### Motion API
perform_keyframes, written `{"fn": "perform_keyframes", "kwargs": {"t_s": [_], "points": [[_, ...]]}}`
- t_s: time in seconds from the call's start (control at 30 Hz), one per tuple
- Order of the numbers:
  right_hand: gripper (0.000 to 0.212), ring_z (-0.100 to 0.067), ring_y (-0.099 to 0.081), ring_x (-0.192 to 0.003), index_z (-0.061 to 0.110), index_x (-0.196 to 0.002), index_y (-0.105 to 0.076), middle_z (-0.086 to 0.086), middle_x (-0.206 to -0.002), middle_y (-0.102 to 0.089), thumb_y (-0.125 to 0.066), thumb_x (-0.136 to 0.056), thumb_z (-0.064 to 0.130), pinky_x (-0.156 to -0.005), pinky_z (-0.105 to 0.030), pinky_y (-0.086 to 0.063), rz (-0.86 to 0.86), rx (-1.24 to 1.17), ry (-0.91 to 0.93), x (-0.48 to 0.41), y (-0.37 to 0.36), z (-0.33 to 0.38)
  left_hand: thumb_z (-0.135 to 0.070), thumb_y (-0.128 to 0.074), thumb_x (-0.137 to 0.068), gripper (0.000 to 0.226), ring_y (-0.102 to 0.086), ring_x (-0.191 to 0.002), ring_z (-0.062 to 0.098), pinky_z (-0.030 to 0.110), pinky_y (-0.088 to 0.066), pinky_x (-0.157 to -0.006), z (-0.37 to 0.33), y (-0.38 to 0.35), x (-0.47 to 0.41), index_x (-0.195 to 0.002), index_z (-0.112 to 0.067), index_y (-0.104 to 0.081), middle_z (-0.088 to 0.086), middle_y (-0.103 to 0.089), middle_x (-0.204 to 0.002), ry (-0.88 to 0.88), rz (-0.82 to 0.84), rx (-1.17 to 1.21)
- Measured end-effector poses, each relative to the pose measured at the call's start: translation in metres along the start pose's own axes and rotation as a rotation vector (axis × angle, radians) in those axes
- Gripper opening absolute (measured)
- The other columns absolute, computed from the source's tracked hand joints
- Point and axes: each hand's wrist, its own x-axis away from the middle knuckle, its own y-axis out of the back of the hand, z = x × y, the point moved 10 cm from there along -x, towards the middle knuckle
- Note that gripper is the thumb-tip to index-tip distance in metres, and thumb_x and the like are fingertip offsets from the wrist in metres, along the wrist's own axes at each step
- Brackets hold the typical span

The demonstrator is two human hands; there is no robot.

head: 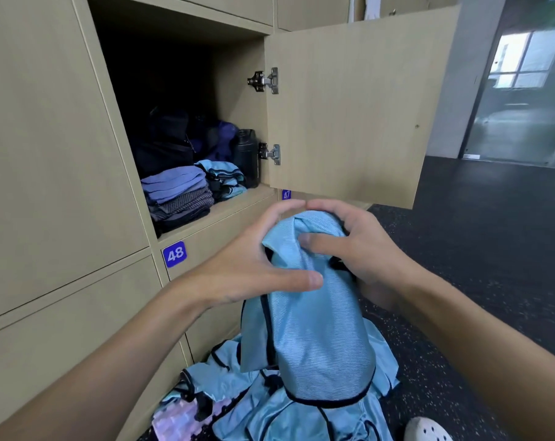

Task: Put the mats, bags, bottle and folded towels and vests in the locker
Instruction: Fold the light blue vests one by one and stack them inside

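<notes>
A light blue mesh vest [317,329] with black trim hangs in front of me. My left hand [253,259] grips its top from the left and my right hand [349,246] holds it from the right, thumb pressed on the fabric. The open locker [231,205] above number 48 holds a stack of folded towels [177,192], folded blue vests [222,178], a black bottle [246,157] and dark bags [171,144] at the back. More blue vests [269,409] lie heaped on the floor below.
The locker door [349,106] stands open to the right, just above my hands. A pale pink mat [180,421] lies under the heap on the floor. A white shoe [427,429] shows at the bottom right. Dark speckled floor [476,249] stretches right.
</notes>
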Motion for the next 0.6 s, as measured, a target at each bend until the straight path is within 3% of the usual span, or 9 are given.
{"fn": "perform_keyframes", "kwargs": {"t_s": [0.13, 0.23, 0.37, 0.43, 0.6], "points": [[0.05, -0.01, -0.069, -0.063, 0.024, -0.12, -0.055, 0.007, -0.073, -0.072, -0.074, -0.081, -0.002, -0.053, -0.023, -0.053, -0.035, -0.069, -0.016, 0.001, 0.006, 0.0, -0.001, -0.086, -0.072, 0.074, -0.061, -0.09, -0.012, 0.006, -0.046, -0.076, 0.0, 0.008, -0.003, -0.131, -0.029, -0.051, -0.03, -0.064, -0.103, -0.043, -0.132, -0.027], [0.059, -0.005, -0.068, -0.068, 0.027, -0.129, -0.049, 0.0, -0.092, -0.069, -0.077, -0.08, 0.009, -0.057, -0.02, -0.053, -0.073, -0.025, -0.012, 0.0, 0.011, -0.001, 0.006, -0.082, -0.072, 0.064, -0.063, -0.081, -0.013, 0.009, -0.05, -0.072, 0.002, 0.014, -0.004, -0.123, -0.024, -0.057, -0.037, -0.064, -0.09, -0.028, -0.214, 0.033], [0.095, -0.002, -0.062, -0.11, 0.04, -0.145, -0.033, 0.01, -0.129, -0.054, -0.085, -0.067, 0.029, -0.089, -0.02, -0.053, 0.015, 0.285, 0.098, -0.001, 0.007, 0.007, 0.003, -0.085, -0.069, 0.058, -0.071, -0.102, 0.024, 0.041, -0.059, -0.088, 0.017, 0.033, -0.006, -0.117, -0.019, -0.063, 0.004, -0.074, -0.108, 0.063, -0.359, 0.281], [0.11, -0.004, -0.061, -0.116, 0.047, -0.148, -0.023, 0.016, -0.135, -0.052, -0.087, -0.062, 0.024, -0.095, -0.026, -0.053, 0.138, 0.259, 0.075, 0.002, -0.003, 0.004, 0.006, -0.082, -0.072, 0.055, -0.071, -0.101, 0.032, 0.045, -0.06, -0.086, 0.023, 0.039, -0.006, -0.119, -0.014, -0.062, 0.014, -0.074, -0.109, 0.125, -0.395, 0.439], [0.119, 0.0, -0.059, -0.119, 0.049, -0.151, -0.012, 0.021, -0.138, -0.05, -0.086, -0.067, 0.01, -0.096, -0.024, -0.051, 0.267, 0.245, 0.092, 0.008, -0.016, 0.007, 0.001, -0.08, -0.074, 0.061, -0.075, -0.086, 0.024, 0.04, -0.062, -0.074, 0.027, 0.037, -0.004, -0.125, -0.022, -0.055, 0.008, -0.074, -0.103, 0.202, -0.41, 0.62]]}}
